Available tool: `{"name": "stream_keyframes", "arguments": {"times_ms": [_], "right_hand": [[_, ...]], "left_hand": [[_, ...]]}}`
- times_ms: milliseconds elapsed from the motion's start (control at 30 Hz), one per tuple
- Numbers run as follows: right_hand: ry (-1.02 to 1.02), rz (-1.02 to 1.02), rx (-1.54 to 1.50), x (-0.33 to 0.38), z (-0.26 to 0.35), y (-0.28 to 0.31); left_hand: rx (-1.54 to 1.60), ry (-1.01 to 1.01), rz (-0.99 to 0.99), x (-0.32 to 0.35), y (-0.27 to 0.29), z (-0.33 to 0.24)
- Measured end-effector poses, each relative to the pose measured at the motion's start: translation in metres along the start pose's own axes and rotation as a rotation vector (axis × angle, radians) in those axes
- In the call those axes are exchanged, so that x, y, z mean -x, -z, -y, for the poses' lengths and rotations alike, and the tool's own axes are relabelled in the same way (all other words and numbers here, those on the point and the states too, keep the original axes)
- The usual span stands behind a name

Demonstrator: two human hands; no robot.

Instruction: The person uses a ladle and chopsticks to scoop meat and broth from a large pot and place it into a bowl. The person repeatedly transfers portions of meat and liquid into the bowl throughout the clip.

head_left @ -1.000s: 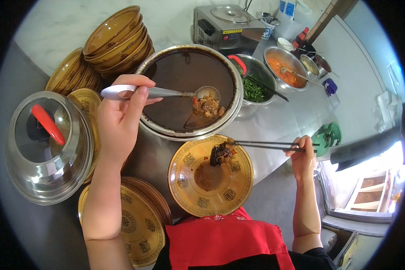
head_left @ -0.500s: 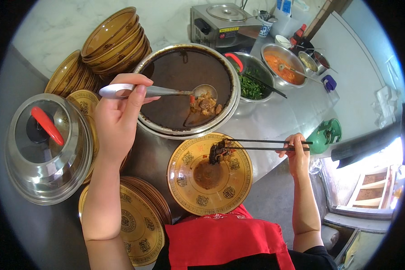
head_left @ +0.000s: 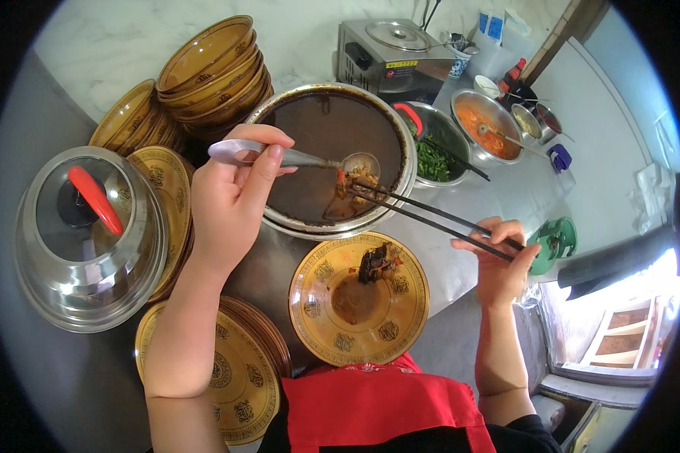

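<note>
My left hand (head_left: 242, 177) is closed round the handle of a metal ladle (head_left: 363, 164), tilted over a large pot of dark brown broth (head_left: 302, 128). Chunky food (head_left: 347, 185) lies at the ladle's bowl, just above the broth. From the right, my right hand (head_left: 500, 257) grips a pair of black chopsticks (head_left: 438, 215), whose tips reach into that food. Below the pot, a yellow-brown patterned plate (head_left: 317, 328) stands at the counter's edge. Dark food pieces (head_left: 378, 264) rest on its far side, and brown sauce (head_left: 355, 300) pools in its middle.
Left of me are a glass lid with red handle (head_left: 94, 200), a stack of plates (head_left: 238, 370) and stacked bowls (head_left: 211, 68). Beyond the pot sit a bowl of chopped greens (head_left: 434, 158), a bowl of orange sauce (head_left: 480, 121) and a steel appliance (head_left: 393, 60).
My right hand has moved the chopstick tips from the dark food on the plate up to the food at the ladle. The dark food stays on the plate.
</note>
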State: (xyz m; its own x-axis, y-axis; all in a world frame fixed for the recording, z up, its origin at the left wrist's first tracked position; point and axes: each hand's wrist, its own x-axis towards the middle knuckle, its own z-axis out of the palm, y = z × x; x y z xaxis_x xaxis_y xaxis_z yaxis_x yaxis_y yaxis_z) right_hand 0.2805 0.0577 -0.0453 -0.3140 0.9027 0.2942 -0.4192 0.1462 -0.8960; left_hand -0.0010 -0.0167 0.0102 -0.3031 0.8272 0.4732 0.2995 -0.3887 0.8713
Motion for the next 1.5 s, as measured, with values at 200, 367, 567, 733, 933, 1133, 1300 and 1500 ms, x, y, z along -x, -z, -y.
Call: {"name": "stream_keyframes", "arguments": {"times_ms": [200, 367, 567, 733, 933, 1133, 1300, 1500], "right_hand": [[-0.002, 0.055, 0.023, -0.012, -0.011, -0.015], [-0.046, -0.029, 0.027, -0.016, -0.012, -0.021], [-0.062, -0.138, -0.014, -0.018, -0.01, -0.014], [-0.055, -0.173, -0.045, -0.017, -0.005, -0.008], [-0.034, -0.194, -0.089, -0.008, 0.01, 0.009], [-0.134, -0.058, 0.069, 0.023, 0.014, 0.049], [-0.226, 0.148, 0.367, 0.04, 0.003, 0.054], [-0.201, 0.158, 0.394, 0.036, 0.013, 0.057]], "left_hand": [[0.011, -0.046, -0.03, -0.002, -0.005, -0.001], [-0.008, -0.073, -0.023, 0.0, -0.004, 0.001], [0.007, -0.072, -0.021, 0.0, -0.003, 0.001], [0.013, -0.049, -0.017, 0.0, -0.003, 0.0], [0.029, -0.06, -0.024, 0.001, -0.003, 0.003], [0.051, -0.026, -0.025, 0.0, -0.001, 0.002], [0.045, -0.016, -0.017, 0.0, -0.003, 0.001], [0.046, -0.035, -0.008, 0.001, -0.004, 0.0]]}}
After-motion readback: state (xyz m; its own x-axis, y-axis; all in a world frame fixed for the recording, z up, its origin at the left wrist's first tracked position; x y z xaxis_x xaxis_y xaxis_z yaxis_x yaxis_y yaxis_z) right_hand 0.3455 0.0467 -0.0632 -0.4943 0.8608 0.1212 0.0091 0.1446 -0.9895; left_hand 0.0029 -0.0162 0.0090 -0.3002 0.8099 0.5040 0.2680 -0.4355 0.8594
